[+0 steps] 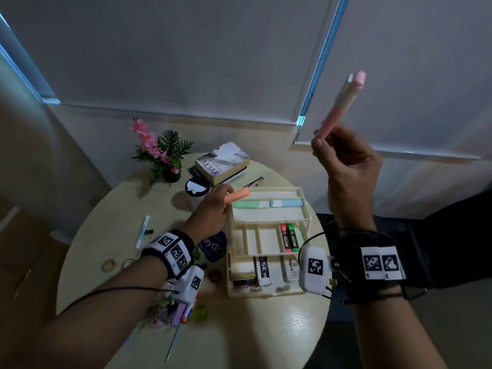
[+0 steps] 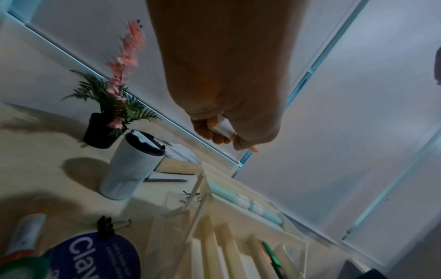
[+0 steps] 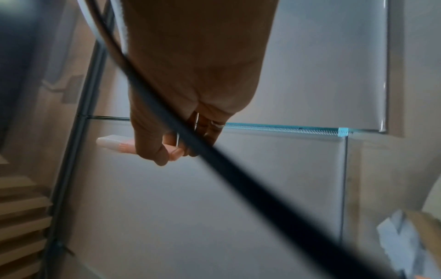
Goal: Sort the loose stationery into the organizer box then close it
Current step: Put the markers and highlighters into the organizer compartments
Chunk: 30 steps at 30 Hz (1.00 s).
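My left hand [image 1: 210,211] is curled round an orange highlighter [image 1: 237,195], holding it just above the left end of the organizer box's [image 1: 306,206] raised upper tray, where a green highlighter [image 1: 250,204] and a blue highlighter [image 1: 286,203] already lie end to end. My right hand [image 1: 348,171] is lifted well above the tabletop [image 1: 261,331], off to the right of the box, pinching the lower end of a pink pen [image 1: 340,102] between thumb and fingertips so that the pen points up and to the right. The box stands open near the middle of the round tabletop. In its middle row of slots a pink marker [image 1: 284,237] and a green marker [image 1: 292,237] lie side by side; in the front row sit two erasers [image 1: 262,270] and some coloured pieces I cannot make out. Loose stationery lies to the left of the box: a pen [image 1: 142,231], a black binder clip [image 1: 149,231], a blue clay tub [image 1: 213,246] and a blurred heap under my left wrist. Behind the box stand a tumbler [image 1: 197,191], stacked books [image 1: 222,163] and a potted flower [image 1: 159,153].
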{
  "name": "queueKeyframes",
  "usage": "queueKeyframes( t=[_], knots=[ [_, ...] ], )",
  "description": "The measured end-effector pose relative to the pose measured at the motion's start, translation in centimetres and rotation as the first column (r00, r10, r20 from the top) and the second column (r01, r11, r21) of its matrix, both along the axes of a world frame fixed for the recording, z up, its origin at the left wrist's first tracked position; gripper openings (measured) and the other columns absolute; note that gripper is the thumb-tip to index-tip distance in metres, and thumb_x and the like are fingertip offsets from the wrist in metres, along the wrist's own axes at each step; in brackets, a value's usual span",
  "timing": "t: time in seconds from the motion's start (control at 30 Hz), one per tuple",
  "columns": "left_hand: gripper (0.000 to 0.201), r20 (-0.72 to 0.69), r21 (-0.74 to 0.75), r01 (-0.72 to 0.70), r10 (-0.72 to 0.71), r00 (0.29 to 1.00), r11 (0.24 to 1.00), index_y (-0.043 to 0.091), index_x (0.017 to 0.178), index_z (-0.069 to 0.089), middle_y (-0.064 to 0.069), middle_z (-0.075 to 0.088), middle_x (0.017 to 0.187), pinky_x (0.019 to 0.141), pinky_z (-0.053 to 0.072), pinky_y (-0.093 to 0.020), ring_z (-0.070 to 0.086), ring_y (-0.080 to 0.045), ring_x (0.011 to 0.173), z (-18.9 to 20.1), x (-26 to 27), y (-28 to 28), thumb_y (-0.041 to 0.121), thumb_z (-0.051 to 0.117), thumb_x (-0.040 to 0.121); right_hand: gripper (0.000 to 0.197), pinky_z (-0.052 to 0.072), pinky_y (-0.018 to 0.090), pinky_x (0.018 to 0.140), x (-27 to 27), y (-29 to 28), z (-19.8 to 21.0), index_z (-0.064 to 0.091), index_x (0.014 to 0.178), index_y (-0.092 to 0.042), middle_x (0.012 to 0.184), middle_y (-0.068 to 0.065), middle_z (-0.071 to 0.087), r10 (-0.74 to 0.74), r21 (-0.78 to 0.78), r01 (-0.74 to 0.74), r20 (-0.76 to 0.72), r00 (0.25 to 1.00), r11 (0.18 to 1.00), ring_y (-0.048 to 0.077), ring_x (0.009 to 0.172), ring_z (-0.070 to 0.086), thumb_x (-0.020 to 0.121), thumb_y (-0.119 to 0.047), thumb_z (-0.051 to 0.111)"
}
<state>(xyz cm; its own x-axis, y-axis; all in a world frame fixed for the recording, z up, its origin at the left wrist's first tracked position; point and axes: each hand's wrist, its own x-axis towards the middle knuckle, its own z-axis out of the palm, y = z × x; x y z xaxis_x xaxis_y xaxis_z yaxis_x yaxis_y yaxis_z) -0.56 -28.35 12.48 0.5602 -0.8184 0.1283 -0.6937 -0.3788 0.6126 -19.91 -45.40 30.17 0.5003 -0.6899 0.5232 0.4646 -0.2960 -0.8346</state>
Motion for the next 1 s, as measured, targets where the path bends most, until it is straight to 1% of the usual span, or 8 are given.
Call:
queueKeyframes(
  t=[0.07,0.23,0.37,0.5,0.57,0.67,0.8,1.0],
  knots=[
    [0.038,0.009,0.016,0.026,-0.026,1.000,1.000,0.010,0.123,0.054,-0.012,0.059,0.117,0.083,0.051,-0.040,0.059,-0.030,0.103,-0.7,-0.8,-1.1,-0.004,0.062,0.090,0.030,0.055,0.044,0.088,-1.1,-1.1,-0.5,0.071,0.119,-0.006,0.107,0.022,0.071,-0.003,-0.040,0.002,-0.019,1.000,0.999,0.028,0.097,0.065,0.090,-0.001,0.077],
    [0.030,0.006,0.098,0.065,-0.066,0.998,0.993,0.016,0.124,0.060,-0.007,0.061,0.118,0.089,0.049,-0.044,0.055,-0.026,0.107,-2.4,-2.0,-3.2,0.005,0.061,0.095,0.030,0.057,0.048,0.085,-3.8,-3.7,-2.9,0.071,0.118,0.003,0.108,0.027,0.070,-0.044,-0.223,0.013,-0.135,0.990,0.975,0.041,0.094,0.066,0.089,0.004,0.076],
    [0.032,0.046,0.201,0.022,-0.032,0.998,0.979,0.025,0.126,0.059,0.001,0.063,0.121,0.089,0.046,-0.041,0.056,-0.024,0.110,-3.8,-2.5,-4.2,0.014,0.063,0.096,0.027,0.056,0.039,0.075,-4.6,-5.4,-5.3,0.076,0.112,-0.002,0.104,0.009,0.071,-0.171,-0.502,0.019,-0.259,0.951,0.864,0.026,0.086,0.064,0.086,-0.001,0.084],
    [0.021,0.021,0.233,0.020,-0.025,0.999,0.972,0.035,0.119,0.061,0.010,0.064,0.116,0.092,0.048,-0.044,0.058,-0.018,0.108,-4.8,-2.8,-5.2,0.035,0.054,0.099,0.026,0.056,0.039,0.083,-4.3,-7.2,-8.8,0.076,0.113,-0.004,0.110,0.007,0.070,-0.218,-0.649,-0.054,-0.330,0.918,0.759,0.020,0.097,0.066,0.090,-0.013,0.084],
    [0.029,0.026,0.228,0.015,-0.021,0.999,0.974,0.036,0.121,0.064,0.011,0.065,0.115,0.089,0.049,-0.042,0.059,-0.014,0.106,-5.0,-2.9,-5.6,0.045,0.046,0.099,0.026,0.055,0.040,0.086,-4.1,-8.1,-10.9,0.076,0.115,-0.005,0.112,0.008,0.070,-0.230,-0.686,-0.094,-0.366,0.902,0.722,0.021,0.103,0.065,0.092,-0.016,0.081],
    [0.038,0.041,0.160,0.035,-0.042,0.998,0.986,0.024,0.128,0.065,-0.003,0.067,0.116,0.086,0.049,-0.043,0.061,-0.025,0.105,-5.4,-2.9,-5.8,0.038,0.046,0.098,0.024,0.054,0.042,0.084,-3.8,-9.3,-13.8,0.076,0.117,-0.008,0.112,0.007,0.069,-0.248,-0.713,-0.138,-0.409,0.878,0.688,0.022,0.103,0.065,0.094,-0.016,0.077],
    [0.038,0.036,0.228,-0.075,0.068,0.997,0.971,0.025,0.127,0.069,-0.004,0.067,0.117,0.093,0.048,-0.048,0.062,-0.028,0.109,-5.6,-2.5,-6.8,0.011,0.069,0.091,0.021,0.054,0.045,0.077,-3.1,-10.9,-17.4,0.077,0.112,-0.011,0.107,0.005,0.070,-0.274,-0.734,-0.190,-0.461,0.844,0.652,0.023,0.096,0.066,0.092,-0.017,0.077],
    [0.036,-0.015,0.203,-0.127,0.133,0.991,0.971,0.033,0.112,0.071,0.007,0.074,0.107,0.094,0.050,-0.049,0.065,-0.021,0.100,-5.5,-2.2,-6.9,0.022,0.084,0.081,0.017,0.056,0.040,0.070,-1.7,-13.2,-21.4,0.075,0.108,-0.018,0.103,-0.001,0.068,-0.259,-0.673,-0.358,-0.636,0.727,0.647,0.018,0.089,0.064,0.091,-0.022,0.075]
  ],
)
